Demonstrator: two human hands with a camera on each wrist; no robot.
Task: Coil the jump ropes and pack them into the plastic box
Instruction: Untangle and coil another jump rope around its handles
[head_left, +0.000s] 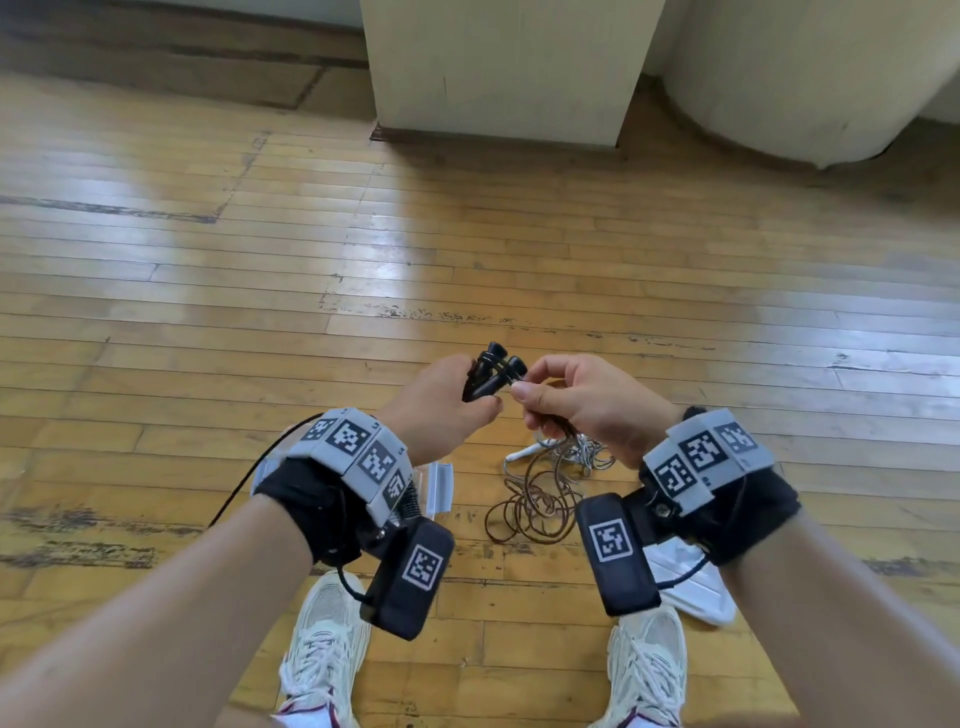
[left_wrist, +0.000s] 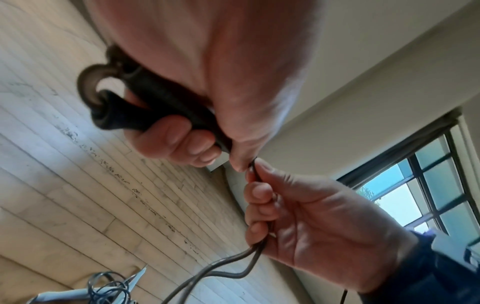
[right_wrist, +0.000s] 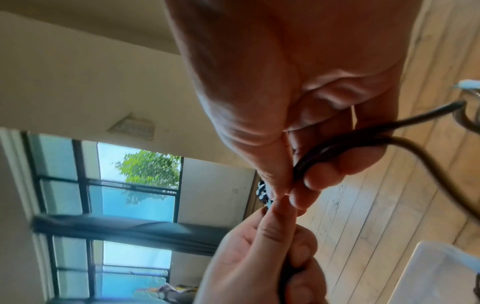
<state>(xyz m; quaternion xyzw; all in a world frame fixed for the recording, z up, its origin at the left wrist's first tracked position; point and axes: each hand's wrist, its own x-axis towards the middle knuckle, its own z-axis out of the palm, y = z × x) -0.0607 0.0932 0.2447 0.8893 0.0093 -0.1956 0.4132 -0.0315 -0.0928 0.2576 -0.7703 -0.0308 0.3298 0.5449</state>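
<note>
The left hand (head_left: 441, 405) is clenching both black handles (head_left: 493, 370) of the brown jump rope (head_left: 535, 499) side by side above the wooden floor (head_left: 208, 312), while the right hand (head_left: 582, 400) is pinching the cord just beside them, the rest hanging in loose loops down to the boards. The cord is looking thin, light and springy, likely to kink or slip, so the stiff handles are the surest hold. A white jump rope (head_left: 571, 452) is lying tangled nearby, and the plastic box (head_left: 439, 486) is sitting on the floor under the left wrist.
</note>
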